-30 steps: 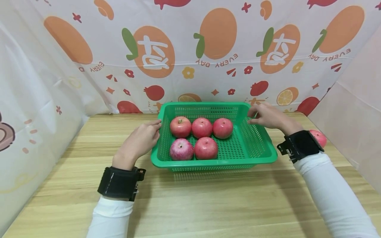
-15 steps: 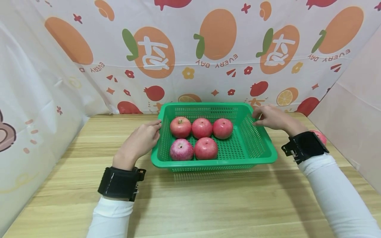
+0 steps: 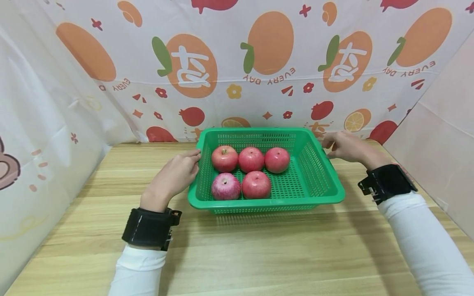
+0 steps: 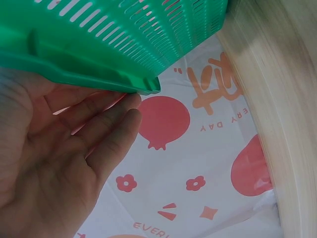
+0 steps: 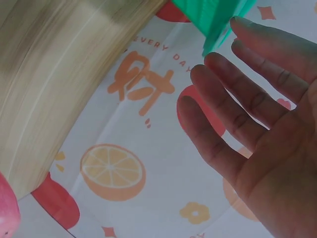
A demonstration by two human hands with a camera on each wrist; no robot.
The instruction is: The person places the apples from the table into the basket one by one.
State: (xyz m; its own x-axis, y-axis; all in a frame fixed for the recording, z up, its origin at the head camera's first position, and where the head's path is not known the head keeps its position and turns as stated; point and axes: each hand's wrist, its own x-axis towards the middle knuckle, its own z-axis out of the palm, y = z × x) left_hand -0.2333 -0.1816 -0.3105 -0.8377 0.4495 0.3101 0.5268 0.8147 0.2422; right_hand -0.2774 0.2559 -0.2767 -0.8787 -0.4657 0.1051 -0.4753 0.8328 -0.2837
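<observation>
A green plastic basket (image 3: 266,202) with slotted walls stands on the table. Several red apples (image 3: 256,185) sit in its left and middle part, one of them more purplish and streaked (image 3: 226,186). My left hand (image 3: 170,176) is at the basket's left rim; in the left wrist view its fairly straight fingers touch the rim from outside, with the thumb hidden. Beside the right rim is my right hand (image 3: 348,146), holding nothing. Its fingers spread loosely in the right wrist view, the tips close to the basket corner; contact is hard to tell. Another apple (image 5: 7,208) shows at that view's edge.
The wooden table (image 3: 259,250) reaches back to a white fruit-print cloth (image 3: 229,107). More cloth hangs at the left (image 3: 48,123) and a pale wall (image 3: 448,164) stands at the right. In the head view my right wrist strap almost wholly covers the apple on the table.
My right hand has moved rightward from over the inside of the basket to its right rim. My right wrist now covers the loose apple. The left hand and basket stay put.
</observation>
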